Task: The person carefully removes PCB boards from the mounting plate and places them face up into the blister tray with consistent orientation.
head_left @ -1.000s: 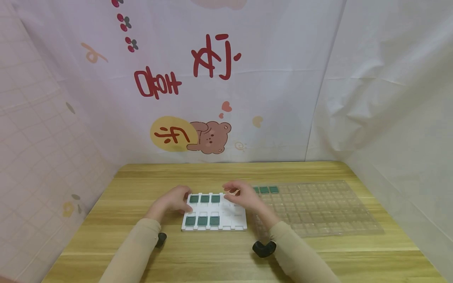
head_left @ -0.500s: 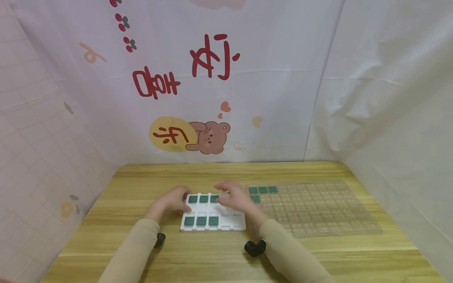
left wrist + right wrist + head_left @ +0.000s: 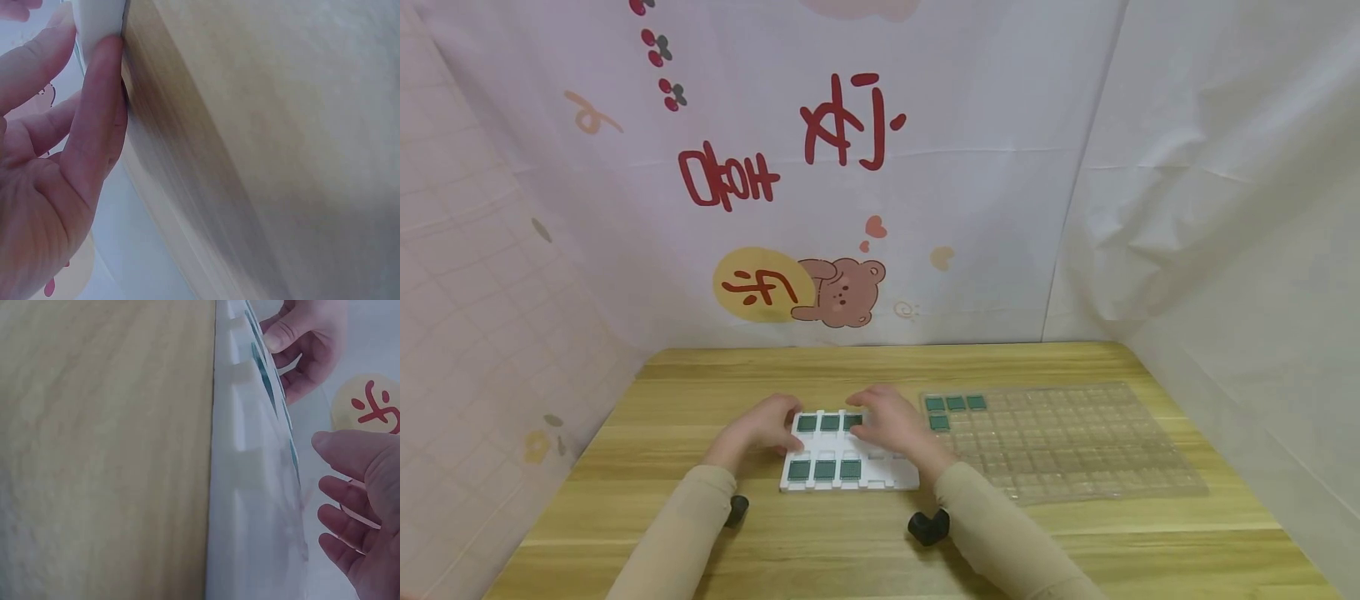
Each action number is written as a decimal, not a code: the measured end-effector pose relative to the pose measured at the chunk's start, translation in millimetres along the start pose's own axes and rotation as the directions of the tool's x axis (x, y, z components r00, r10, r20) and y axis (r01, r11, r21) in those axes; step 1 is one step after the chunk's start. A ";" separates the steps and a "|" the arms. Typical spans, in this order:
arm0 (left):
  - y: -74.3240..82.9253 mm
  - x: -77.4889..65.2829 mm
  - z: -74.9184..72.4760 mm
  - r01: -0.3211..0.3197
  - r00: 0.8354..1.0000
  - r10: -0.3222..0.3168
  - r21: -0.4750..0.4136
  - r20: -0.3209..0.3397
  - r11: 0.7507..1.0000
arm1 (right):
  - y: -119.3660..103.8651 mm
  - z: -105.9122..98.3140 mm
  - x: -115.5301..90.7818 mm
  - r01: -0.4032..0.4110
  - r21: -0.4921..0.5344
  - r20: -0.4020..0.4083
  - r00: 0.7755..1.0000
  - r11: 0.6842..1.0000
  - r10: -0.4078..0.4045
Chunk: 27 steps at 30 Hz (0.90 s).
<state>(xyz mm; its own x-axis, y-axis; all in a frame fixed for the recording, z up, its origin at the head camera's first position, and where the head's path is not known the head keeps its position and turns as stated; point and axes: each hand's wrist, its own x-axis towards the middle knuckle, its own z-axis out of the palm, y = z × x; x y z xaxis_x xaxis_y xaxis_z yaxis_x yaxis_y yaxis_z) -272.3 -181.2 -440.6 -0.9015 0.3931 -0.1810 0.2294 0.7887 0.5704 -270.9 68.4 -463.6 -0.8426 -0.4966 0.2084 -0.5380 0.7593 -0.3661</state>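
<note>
A white slotted tray (image 3: 823, 445) lies on the table and bears two rows of thin green square chips. My left hand (image 3: 766, 423) grips its left edge, and the left wrist view shows thumb and finger at the tray's white corner (image 3: 103, 22). Over the tray's back right part hovers my right hand (image 3: 886, 423), fingers loosely spread around the third back-row chip (image 3: 852, 420). In the right wrist view nothing sits between the right hand's fingers (image 3: 344, 494), which are apart from the tray. The right hand hides the tray's back right slots.
Right of the white tray lies a clear plastic tray (image 3: 1075, 442) with many pockets. Several green chips (image 3: 955, 403) sit in its back left corner. A printed cloth (image 3: 970, 192) hangs behind the wooden table (image 3: 850, 550), with cloth walls at both sides.
My right hand has moved left from beside the clear tray to the third back-row chip, uncovering a chip in the clear tray. The left hand keeps its grip on the white tray.
</note>
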 end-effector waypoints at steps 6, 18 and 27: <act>0.9 -0.5 -0.2 0.015 1.000 -0.015 -0.011 0.004 1.000 | -1.8 5.6 1.6 -0.001 -0.064 0.013 1.000 0.998 0.002; 2.6 -3.1 -0.2 0.019 1.000 -0.018 -0.073 0.006 0.997 | -3.9 12.9 2.5 -0.005 -0.173 -0.018 1.000 0.985 0.002; 2.7 -2.4 -0.6 0.016 1.000 -0.016 -0.059 0.004 0.998 | -9.5 8.0 1.7 -0.008 -0.196 -0.011 1.000 0.981 0.006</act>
<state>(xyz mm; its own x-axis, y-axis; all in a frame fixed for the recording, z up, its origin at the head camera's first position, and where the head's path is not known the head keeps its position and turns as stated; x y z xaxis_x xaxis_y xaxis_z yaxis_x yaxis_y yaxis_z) -269.7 -180.3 -438.2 -0.9034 0.3828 -0.1934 0.1930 0.7656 0.6136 -267.0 57.0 -467.1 -0.8461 -0.4872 0.2160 -0.5253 0.8309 -0.1834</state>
